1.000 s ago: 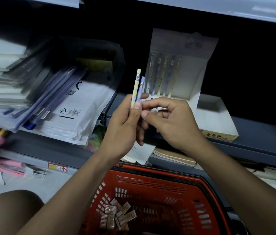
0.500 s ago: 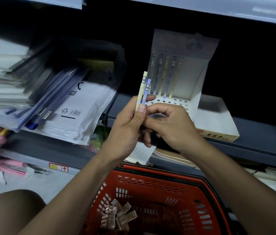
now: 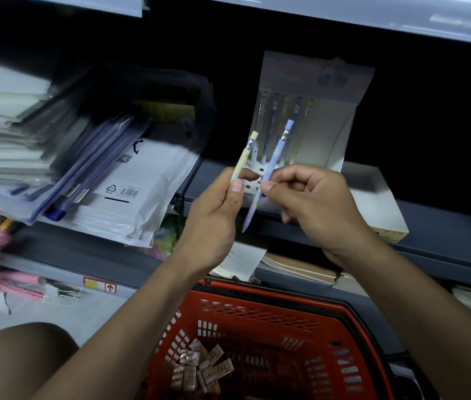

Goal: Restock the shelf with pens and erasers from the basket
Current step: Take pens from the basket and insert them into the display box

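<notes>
Head view looks down on a dark grey metal shelf (image 3: 445, 226) stocked with stationery, its left part taken by a slanting pile of clear and white plastic document envelopes (image 3: 107, 180). Below the forearms sits a red plastic shopping basket (image 3: 272, 307) with a slotted wall, and a heap of small wrapped erasers (image 3: 202, 368) lies on its floor at the left. On the shelf stands a white cardboard pen display box (image 3: 329, 122) with a perforated base, a row of pens upright at its back. In front of that box, the left hand (image 3: 214, 215) pinches a pale yellow pen (image 3: 243, 157) between thumb and fingers, eraser end up. Just beside it, the right hand (image 3: 315, 203) grips a pale blue pen (image 3: 274, 160) at mid-shaft, tilted, tip pointing down. The two pens are apart.
</notes>
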The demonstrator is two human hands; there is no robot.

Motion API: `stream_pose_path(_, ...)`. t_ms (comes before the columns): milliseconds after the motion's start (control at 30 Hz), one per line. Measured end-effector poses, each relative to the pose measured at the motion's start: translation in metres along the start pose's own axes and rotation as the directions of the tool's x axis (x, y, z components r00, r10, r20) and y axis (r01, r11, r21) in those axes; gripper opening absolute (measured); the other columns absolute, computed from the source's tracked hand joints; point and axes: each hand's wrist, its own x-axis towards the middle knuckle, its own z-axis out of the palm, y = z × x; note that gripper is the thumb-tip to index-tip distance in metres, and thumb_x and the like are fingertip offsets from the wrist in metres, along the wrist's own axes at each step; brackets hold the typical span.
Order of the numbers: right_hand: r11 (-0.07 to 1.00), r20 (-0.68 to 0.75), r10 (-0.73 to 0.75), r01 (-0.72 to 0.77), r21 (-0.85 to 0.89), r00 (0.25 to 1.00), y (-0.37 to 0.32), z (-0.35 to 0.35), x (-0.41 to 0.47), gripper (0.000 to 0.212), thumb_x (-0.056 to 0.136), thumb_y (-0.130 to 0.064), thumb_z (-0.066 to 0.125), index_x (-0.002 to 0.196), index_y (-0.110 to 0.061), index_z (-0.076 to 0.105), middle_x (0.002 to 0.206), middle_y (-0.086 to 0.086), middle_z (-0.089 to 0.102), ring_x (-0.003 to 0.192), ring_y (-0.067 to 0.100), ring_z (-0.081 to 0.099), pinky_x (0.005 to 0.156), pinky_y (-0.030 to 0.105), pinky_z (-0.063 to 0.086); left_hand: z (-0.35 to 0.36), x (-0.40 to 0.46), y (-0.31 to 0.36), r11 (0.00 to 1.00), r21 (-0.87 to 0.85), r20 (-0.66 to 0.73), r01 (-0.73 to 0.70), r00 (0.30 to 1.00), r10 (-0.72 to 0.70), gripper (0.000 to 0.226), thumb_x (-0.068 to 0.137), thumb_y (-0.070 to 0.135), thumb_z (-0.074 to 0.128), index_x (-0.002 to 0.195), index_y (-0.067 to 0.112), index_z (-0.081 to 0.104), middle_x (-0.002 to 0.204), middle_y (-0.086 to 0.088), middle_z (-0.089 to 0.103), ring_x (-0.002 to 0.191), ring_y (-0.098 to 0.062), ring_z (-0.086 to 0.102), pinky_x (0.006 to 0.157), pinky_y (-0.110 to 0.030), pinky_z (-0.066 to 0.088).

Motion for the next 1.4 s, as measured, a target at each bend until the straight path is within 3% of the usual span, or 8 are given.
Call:
stream_pose_path(133,0.999,-0.094,-0.030,0.031,0.008,0.995,-0.003,-0.008,0.008,0.007,0.092,-0.009,0.076,0.086,-0.012,0.074,0.072,0.009,0.069,0.049,0.007,0.052,0.050,0.025,0.050,-0.001,0.000,-0.006,0.998,0.036,-0.056,0.044,0.998,-0.042,0.033,0.108,0.046,0.036,0.109,0.028,0.064,0.059,0.010,0.037,0.055,-0.012,0.032,0.059,-0.034,0.029)
stream_pose_path(300,0.994,-0.249,-0.110,0.104,-0.039,0.962,-0.006,-0.015,0.023,0.005,0.094,-0.007,0.074,0.089,-0.006,0.073,0.065,0.002,0.063,0.047,0.002,0.052,0.049,0.021,0.048,-0.002,-0.006,-0.003,0.936,0.349,-0.022,-0.040,0.998,0.051,0.028,0.113,0.043,0.032,0.110,0.032,0.058,0.054,0.010,0.045,0.049,-0.009,0.040,0.053,-0.034,0.033)
stream_pose_path(467,0.994,-0.316,-0.108,0.096,-0.055,0.943,-0.010,-0.015,0.037,0.003,0.094,-0.010,0.075,0.094,-0.007,0.074,0.070,0.003,0.066,0.045,-0.001,0.053,0.048,0.018,0.046,-0.001,-0.008,0.004,0.744,0.657,0.085,-0.120,0.993,0.085,0.033,0.112,0.043,0.026,0.131,0.030,0.050,0.057,0.002,0.052,0.052,-0.024,0.054,0.055,-0.040,0.046)
stream_pose_path(600,0.991,-0.305,-0.111,0.082,-0.108,0.946,-0.012,-0.015,0.048,0.006,0.094,-0.013,0.075,0.089,-0.012,0.077,0.075,0.001,0.072,0.053,0.003,0.059,0.056,0.034,0.054,-0.002,-0.009,0.003,0.632,0.760,0.139,-0.152,0.988,0.070,0.039,0.111,0.042,0.027,0.148,0.039,0.038,0.065,0.003,0.059,0.059,-0.025,0.057,0.057,-0.038,0.041)
stream_pose_path(700,0.983,-0.312,-0.133,0.086,-0.160,0.941,-0.011,-0.015,0.056,0.007,0.092,-0.018,0.077,0.085,-0.018,0.078,0.076,-0.002,0.075,0.059,0.009,0.061,0.061,0.043,0.058,-0.003,-0.009,0.003,0.588,0.791,0.149,-0.167,0.986,0.079,0.041,0.111,0.043,0.027,0.151,0.041,0.034,0.068,0.000,0.062,0.061,-0.028,0.059,0.057,-0.038,0.041)
stream_pose_path(933,0.964,-0.348,-0.164,0.075,-0.256,0.923,0.001,-0.007,0.073,0.014,0.085,-0.027,0.079,0.072,-0.030,0.076,0.072,-0.003,0.076,0.062,0.010,0.065,0.067,0.038,0.059,-0.003,-0.008,0.004,0.574,0.801,0.155,-0.170,0.985,0.076,0.040,0.111,0.042,0.029,0.150,0.040,0.035,0.069,0.001,0.063,0.062,-0.028,0.058,0.057,-0.037,0.038)
stream_pose_path(1233,0.962,-0.358,-0.157,0.060,-0.267,0.921,0.004,0.000,0.080,0.010,0.086,-0.026,0.075,0.078,-0.031,0.078,0.068,-0.004,0.075,0.048,0.007,0.050,0.053,0.022,0.040,-0.004,-0.007,0.003,0.581,0.795,0.153,-0.175,0.984,0.088,0.039,0.110,0.042,0.029,0.148,0.040,0.035,0.069,0.000,0.062,0.063,-0.030,0.059,0.062,-0.042,0.050)
stream_pose_path(1400,0.933,-0.331,-0.174,0.048,-0.357,0.928,0.006,0.002,0.080,0.020,0.087,-0.028,0.076,0.068,-0.034,0.074,0.060,-0.013,0.070,0.053,0.005,0.057,0.053,0.019,0.044,-0.003,-0.006,0.002,0.586,0.793,0.144,-0.167,0.986,0.085,0.039,0.110,0.042,0.030,0.148,0.041,0.036,0.071,-0.002,0.064,0.066,-0.033,0.060,0.064,-0.043,0.050)
